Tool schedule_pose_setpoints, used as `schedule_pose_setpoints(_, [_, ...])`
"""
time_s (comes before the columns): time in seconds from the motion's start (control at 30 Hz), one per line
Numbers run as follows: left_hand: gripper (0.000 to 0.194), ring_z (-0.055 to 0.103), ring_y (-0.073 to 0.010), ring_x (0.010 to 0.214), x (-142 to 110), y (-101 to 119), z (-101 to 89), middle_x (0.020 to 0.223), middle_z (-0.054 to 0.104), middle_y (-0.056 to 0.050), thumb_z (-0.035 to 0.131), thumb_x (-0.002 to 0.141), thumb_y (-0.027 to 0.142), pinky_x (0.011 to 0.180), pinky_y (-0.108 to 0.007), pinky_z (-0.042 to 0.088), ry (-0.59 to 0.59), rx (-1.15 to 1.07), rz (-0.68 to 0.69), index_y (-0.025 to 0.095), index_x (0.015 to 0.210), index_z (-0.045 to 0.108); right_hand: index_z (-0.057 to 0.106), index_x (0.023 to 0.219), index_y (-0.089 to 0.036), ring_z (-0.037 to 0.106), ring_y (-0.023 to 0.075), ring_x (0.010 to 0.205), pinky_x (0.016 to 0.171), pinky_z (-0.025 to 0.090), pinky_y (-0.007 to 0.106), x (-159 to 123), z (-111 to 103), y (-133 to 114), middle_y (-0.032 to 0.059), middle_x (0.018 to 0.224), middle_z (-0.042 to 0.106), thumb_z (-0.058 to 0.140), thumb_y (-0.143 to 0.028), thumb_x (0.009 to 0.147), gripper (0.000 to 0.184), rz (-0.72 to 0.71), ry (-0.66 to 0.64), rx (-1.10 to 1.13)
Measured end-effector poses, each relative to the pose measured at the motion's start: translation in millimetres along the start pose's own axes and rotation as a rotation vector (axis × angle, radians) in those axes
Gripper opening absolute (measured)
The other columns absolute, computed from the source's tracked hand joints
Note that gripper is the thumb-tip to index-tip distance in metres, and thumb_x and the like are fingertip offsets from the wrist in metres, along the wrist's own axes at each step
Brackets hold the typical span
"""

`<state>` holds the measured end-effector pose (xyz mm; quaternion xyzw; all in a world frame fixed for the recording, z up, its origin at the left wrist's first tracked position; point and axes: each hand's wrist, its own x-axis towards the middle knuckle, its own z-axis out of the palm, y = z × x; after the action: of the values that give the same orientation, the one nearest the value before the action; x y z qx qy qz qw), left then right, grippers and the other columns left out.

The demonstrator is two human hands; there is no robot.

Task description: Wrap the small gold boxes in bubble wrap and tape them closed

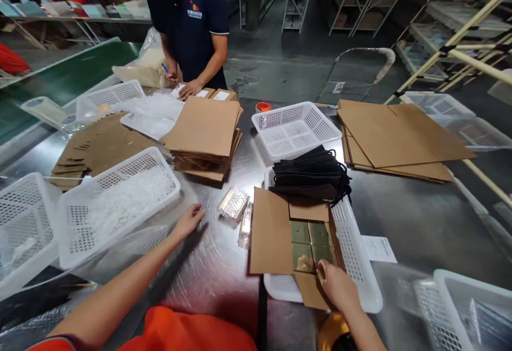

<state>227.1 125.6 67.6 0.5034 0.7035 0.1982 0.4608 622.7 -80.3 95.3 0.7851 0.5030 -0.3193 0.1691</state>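
Observation:
My left hand [189,222] is over the metal table, fingers loosely apart and nothing in them. Just beyond its fingertips lies a bubble-wrapped package [234,203], with another wrapped piece [245,226] beside the carton. The open cardboard carton [270,233] rests on a white basket, flaps spread. Inside it, several green boxes [301,232] sit side by side in rows. My right hand [336,282] is at the carton's near right corner, fingers curled together against the nearest green box; what they grip, if anything, is hidden.
Black drawstring bags [310,172] lie in the basket behind the carton. Flat cardboard is stacked centrally [204,127] and at right [400,132]. White baskets stand at left [120,207], back [296,129] and lower right [440,308]. A co-worker [192,31] writes across the table.

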Motion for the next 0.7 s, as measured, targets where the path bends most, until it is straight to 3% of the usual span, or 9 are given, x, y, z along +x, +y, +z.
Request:
schedule_pose_setpoints(0.1, [0.047,0.064,-0.0320,0.109,-27,-32,-24.3,0.108,0.072,-0.014,0.070,0.066,0.052,0.095,-0.039,0.049,-0.015,0.003,-0.075,0.015,0.093,0.064,0.059,0.122,-0.013,0.071,0.0274,0.104,0.080,0.047,0.033,11,7,-3,0.0183,0.111,0.072,0.045,-0.018,0.095,0.030,0.010,-0.008,-0.058])
schedule_pose_setpoints(0.27, [0.061,0.066,-0.0278,0.090,-58,-80,-53.7,0.086,0.072,-0.007,0.074,0.045,0.064,0.075,-0.035,0.051,-0.002,-0.075,-0.207,0.019,0.086,0.066,0.053,0.127,-0.010,0.058,0.0348,0.123,0.090,0.049,0.038,40,3,-4,0.0245,0.135,0.054,0.078,-0.026,0.071,0.064,-0.009,0.090,-0.184])
schedule_pose_setpoints(0.4, [0.060,0.066,-0.0257,0.081,-75,-106,-71.3,0.078,0.072,-0.003,0.078,0.044,0.065,0.071,-0.034,0.050,0.060,-0.080,-0.237,0.021,0.083,0.067,0.047,0.135,-0.006,0.049,0.0371,0.133,0.100,0.045,0.039,46,7,4,0.0307,0.145,0.043,0.077,-0.019,0.068,0.074,0.002,0.154,-0.228])
schedule_pose_setpoints(0.6, [0.059,0.069,-0.0259,0.083,-107,-144,-82.1,0.080,0.072,-0.006,0.078,0.047,0.063,0.071,-0.033,0.051,0.122,-0.150,-0.337,0.019,0.083,0.066,0.048,0.135,-0.007,0.064,0.0353,0.109,0.089,0.048,0.041,47,10,2,0.0255,0.116,0.060,0.068,-0.017,0.073,0.066,0.060,0.218,-0.239])
schedule_pose_setpoints(0.7, [0.049,0.068,-0.0240,0.078,-122,-161,-86.4,0.075,0.069,-0.003,0.075,0.053,0.057,0.068,-0.031,0.049,0.151,-0.157,-0.338,0.020,0.082,0.066,0.056,0.125,-0.013,0.066,0.0376,0.104,0.085,0.049,0.046,55,18,20,0.0232,0.108,0.064,0.065,-0.028,0.074,0.054,0.048,0.242,-0.212])
